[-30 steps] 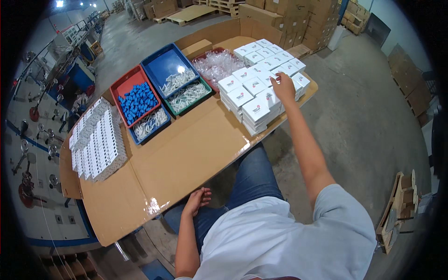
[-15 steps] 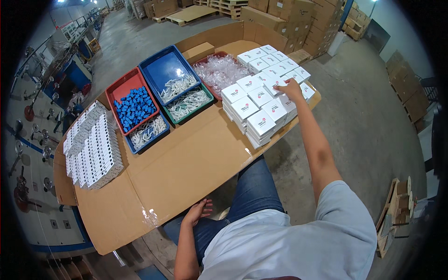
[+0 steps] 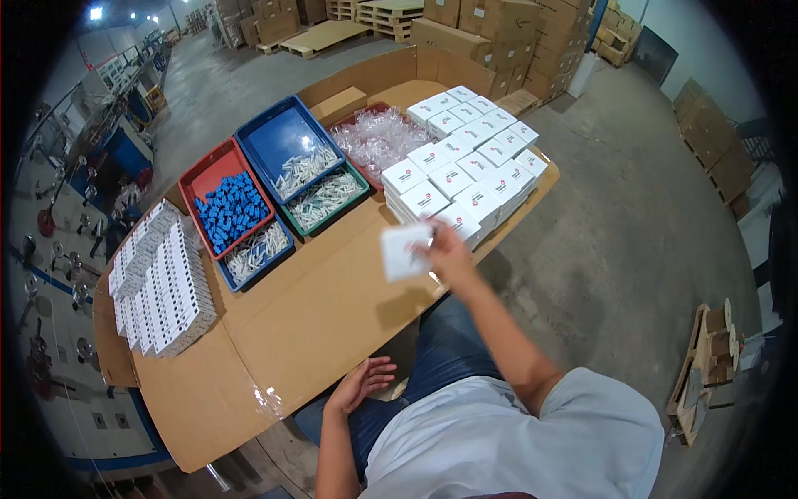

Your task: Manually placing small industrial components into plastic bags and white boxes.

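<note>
A flat white box (image 3: 402, 253), smeared by motion, hangs above the cardboard tabletop with my right hand (image 3: 450, 252) closed on its right edge. Just behind it stand the stacked rows of white boxes (image 3: 449, 180), each with a small red mark on the lid. My left hand (image 3: 364, 382) holds nothing; its fingers are apart, close to the table's near edge and above my lap. Bare cardboard tabletop (image 3: 307, 308) lies between that hand and the trays.
A red tray (image 3: 194, 184) holds small blue parts (image 3: 231, 212). Blue and green trays contain white stick-like pieces (image 3: 306, 172). Clear plastic pieces (image 3: 384, 137) fill another red tray. White blocks with dark dots (image 3: 169, 287) stand in rows at the left. Cartons and pallets (image 3: 391, 16) are behind.
My right hand has lifted a white box from the stacks and brought it left and nearer to me. My left hand has risen slightly, its fingers more spread. The view has shifted a little.
</note>
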### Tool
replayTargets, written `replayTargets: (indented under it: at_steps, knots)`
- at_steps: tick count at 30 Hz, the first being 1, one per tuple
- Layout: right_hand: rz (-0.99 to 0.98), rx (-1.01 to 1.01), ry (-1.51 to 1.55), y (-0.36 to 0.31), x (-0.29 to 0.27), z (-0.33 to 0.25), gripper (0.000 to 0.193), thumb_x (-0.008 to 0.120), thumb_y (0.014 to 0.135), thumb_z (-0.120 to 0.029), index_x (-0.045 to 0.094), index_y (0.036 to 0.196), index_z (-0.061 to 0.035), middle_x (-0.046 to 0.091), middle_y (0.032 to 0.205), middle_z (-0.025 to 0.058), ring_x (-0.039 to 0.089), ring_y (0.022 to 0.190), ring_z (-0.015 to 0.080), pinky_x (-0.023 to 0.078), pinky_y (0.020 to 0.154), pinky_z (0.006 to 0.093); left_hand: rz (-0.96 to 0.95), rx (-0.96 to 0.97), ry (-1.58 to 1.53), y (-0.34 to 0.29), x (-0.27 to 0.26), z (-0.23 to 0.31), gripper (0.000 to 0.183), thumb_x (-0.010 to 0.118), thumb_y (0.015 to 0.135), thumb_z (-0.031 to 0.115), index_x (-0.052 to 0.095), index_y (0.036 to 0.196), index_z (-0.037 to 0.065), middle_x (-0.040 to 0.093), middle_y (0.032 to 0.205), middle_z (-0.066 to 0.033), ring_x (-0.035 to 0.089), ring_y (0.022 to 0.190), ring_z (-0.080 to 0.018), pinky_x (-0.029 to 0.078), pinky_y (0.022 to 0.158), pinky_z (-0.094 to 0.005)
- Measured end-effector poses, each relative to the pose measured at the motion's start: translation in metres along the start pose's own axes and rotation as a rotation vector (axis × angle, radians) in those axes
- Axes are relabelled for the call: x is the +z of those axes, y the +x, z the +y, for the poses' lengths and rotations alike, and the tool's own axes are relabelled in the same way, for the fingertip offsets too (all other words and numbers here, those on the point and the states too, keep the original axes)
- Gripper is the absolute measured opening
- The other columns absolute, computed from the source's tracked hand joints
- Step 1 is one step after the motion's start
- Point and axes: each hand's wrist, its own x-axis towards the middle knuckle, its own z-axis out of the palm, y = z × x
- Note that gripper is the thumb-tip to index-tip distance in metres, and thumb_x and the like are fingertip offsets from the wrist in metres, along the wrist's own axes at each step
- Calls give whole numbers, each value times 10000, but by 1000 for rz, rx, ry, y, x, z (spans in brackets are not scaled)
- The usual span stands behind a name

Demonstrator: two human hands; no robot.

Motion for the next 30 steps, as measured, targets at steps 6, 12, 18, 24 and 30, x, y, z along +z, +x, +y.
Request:
replayTargets:
  at_steps: [6,12,18,24,30]
  knots:
    - [-294,214,24,-102,70,89,557,781,880,-43,472,1343,-20,696,1025,92,668,989,152,539,834,304,40,328,-595,9,48,31,760,344,1020,679,408,1518,107,480,1513,-144,517,1331,-404,436,1088,-528]
    - [-505,233,-88,-90,57,89,472,722,919,-7,490,1331,-15,688,1078,106,667,1025,165,540,894,313,-7,346,-833,1,59,30,794,430,965,717,459,1485,118,499,1491,-156,511,1322,-428,418,1087,-566]
    - [-473,230,-243,-107,59,81,449,710,933,-25,498,1329,-18,690,1077,103,672,993,162,552,858,316,49,329,-758,6,44,16,776,405,981,707,464,1477,114,564,1429,-158,548,1294,-403,455,1051,-516]
    - [-461,316,-217,-118,54,81,434,706,948,-73,505,1331,-34,692,1085,107,673,995,170,566,800,325,44,287,-705,-1,48,13,782,391,992,688,443,1486,84,558,1435,-159,563,1277,-407,468,1036,-491]
    - [-464,175,-372,-112,53,75,464,723,940,-125,539,1355,-27,695,1113,128,682,992,190,568,819,334,54,294,-771,4,47,16,731,448,972,624,457,1474,93,557,1429,-166,561,1265,-426,471,1030,-511]
